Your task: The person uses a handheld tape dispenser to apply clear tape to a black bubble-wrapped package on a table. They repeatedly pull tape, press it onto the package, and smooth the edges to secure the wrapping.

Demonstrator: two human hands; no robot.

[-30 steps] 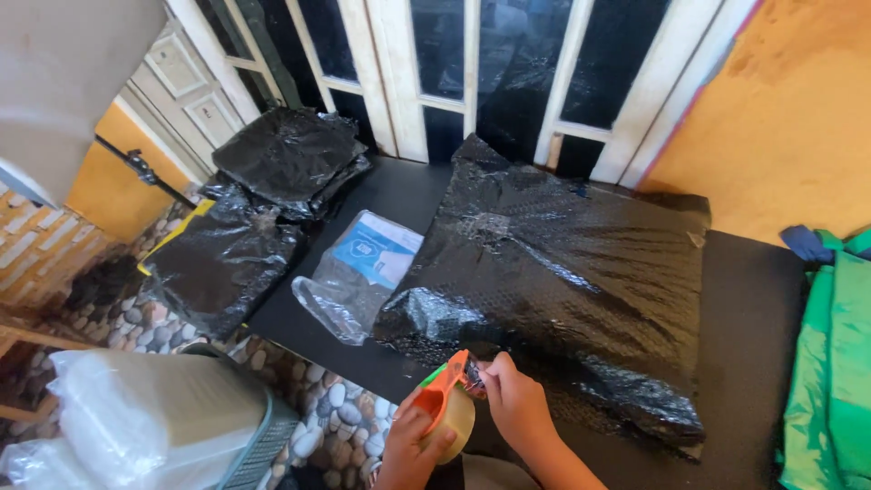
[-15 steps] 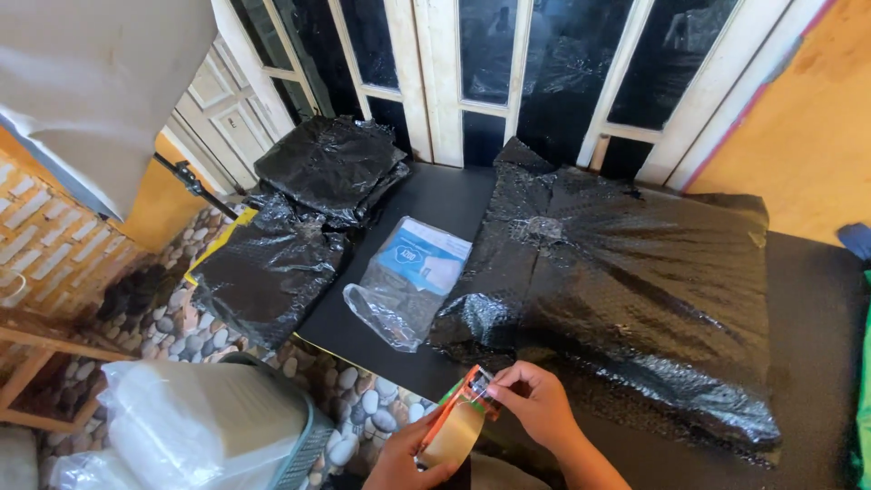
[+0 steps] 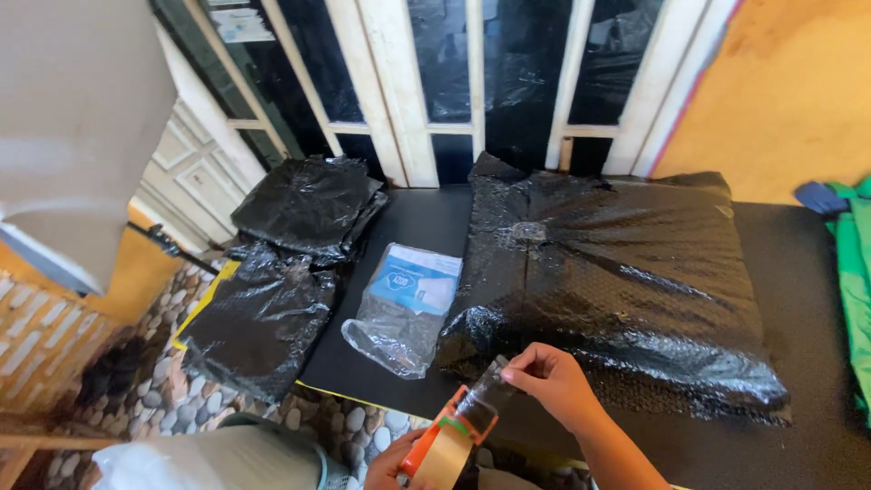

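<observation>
An orange tape dispenser (image 3: 446,442) is gripped from below by the left hand (image 3: 392,465) at the near edge of the black table (image 3: 410,210), only the fingers of that hand being in view at the bottom of the frame. The free end of the clear tape (image 3: 488,396) is pinched between thumb and fingers of the right hand (image 3: 552,385) and drawn a short way up and out from the dispenser's cutter. Just beyond it, a large parcel wrapped in black bubble wrap (image 3: 626,281) is spread over the middle and right of the table, its near left corner lying close to the strip. The strip could be judged likely to fold back on itself or to catch on the glossy wrap before it is placed, since it is held slack and close to that corner; a torn or creased end might also result if it is pulled at an angle to the cutter. A clear plastic bag with a blue and white insert (image 3: 408,301) lies left of the parcel, near enough to be snagged by loose tape. Smaller black-wrapped bundles (image 3: 286,249) are stacked at the table's left edge, and a green cloth (image 3: 855,272) is seen at the right edge, both well apart from the hands.
</observation>
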